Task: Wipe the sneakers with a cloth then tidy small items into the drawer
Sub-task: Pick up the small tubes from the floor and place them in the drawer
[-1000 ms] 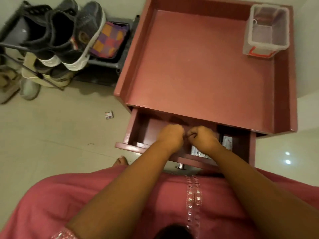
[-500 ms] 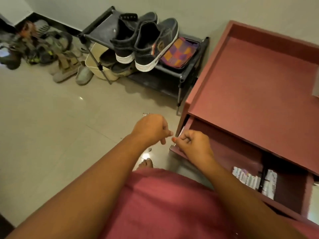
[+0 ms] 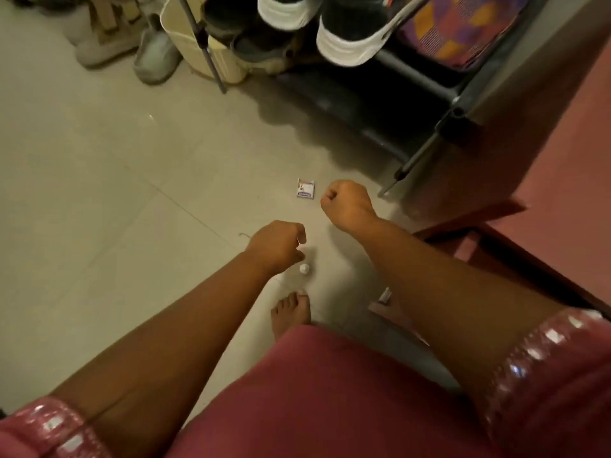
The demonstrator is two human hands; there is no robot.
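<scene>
Two hands reach down over the tiled floor (image 3: 99,200). The right hand (image 3: 347,204) is clenched into a fist with nothing visible in it, just beside a small printed packet (image 3: 305,188) lying flat on the floor. The left hand (image 3: 276,244) hangs with fingers loosely curled, just above a tiny white cap-like item (image 3: 304,268). The sneakers (image 3: 347,38) sit on the black shoe rack (image 3: 439,90), beside a patchwork cloth (image 3: 463,28). The open drawer (image 3: 489,249) lies at right

Open floor (image 3: 99,193) ahead; shoe rack (image 3: 426,87) blocks beyond.
</scene>
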